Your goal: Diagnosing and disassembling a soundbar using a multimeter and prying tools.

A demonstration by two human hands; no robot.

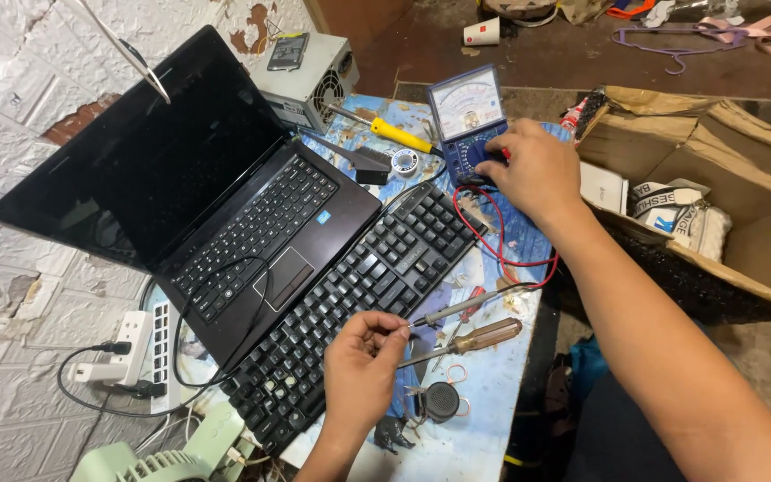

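Dial-setting looks like the step in hand. The right hand (533, 170) lies over the lower half of the blue analog multimeter (468, 112), which stands propped at the far edge of the table (484, 419). Its fingers are curled down together onto the selector dial (479, 156), apparently gripping it, though the palm hides most of the hold. The left hand (360, 361) hovers at the near end of the loose black keyboard (359, 295). Its thumb and forefinger are pinched together on the metal tip of a slim probe-like tool (466, 306), and the other fingers are folded in. That tool lies just beside a wooden-handled screwdriver (484, 336). The red lead (493, 245) loops from the meter across the table toward the tool's far end; whether it joins there cannot be told. An open laptop (225, 196) with a dark screen overlaps the keyboard's left side, and a yellow-handled soldering iron (399, 134) rests just left of the meter. As a judgement, a reading calls for the dial to sit squarely on one range. The pinched tip must also stay steady on its contact, with the needle face left uncovered by the right hand, and the loose lead should lie where it cannot snag the screwdriver.
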